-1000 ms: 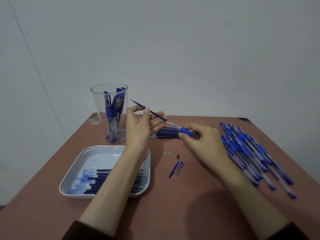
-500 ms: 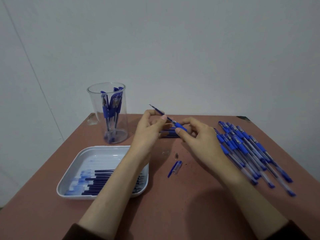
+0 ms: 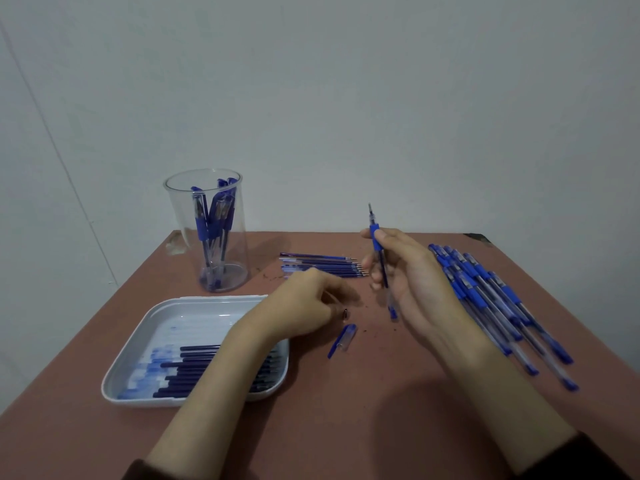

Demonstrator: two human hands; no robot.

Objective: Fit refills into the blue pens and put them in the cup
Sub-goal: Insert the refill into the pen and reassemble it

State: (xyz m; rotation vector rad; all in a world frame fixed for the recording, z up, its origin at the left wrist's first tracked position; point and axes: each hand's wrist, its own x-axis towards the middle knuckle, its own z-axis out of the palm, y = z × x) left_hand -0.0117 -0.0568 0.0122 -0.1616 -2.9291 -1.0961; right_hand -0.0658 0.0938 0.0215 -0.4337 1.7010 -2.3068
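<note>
My right hand holds a blue pen upright, tip up, at 1 o'clock above the tabletop, my fingers curled round its grip. My left hand hangs low at the centre, fingers curled; I cannot tell whether they pinch anything. A small metal tip and a cap lie just beside it. The cup, pens inside, stands at 10 o'clock, the refill tray at 8, loose refills at 12, a pile of pens at 3.
</note>
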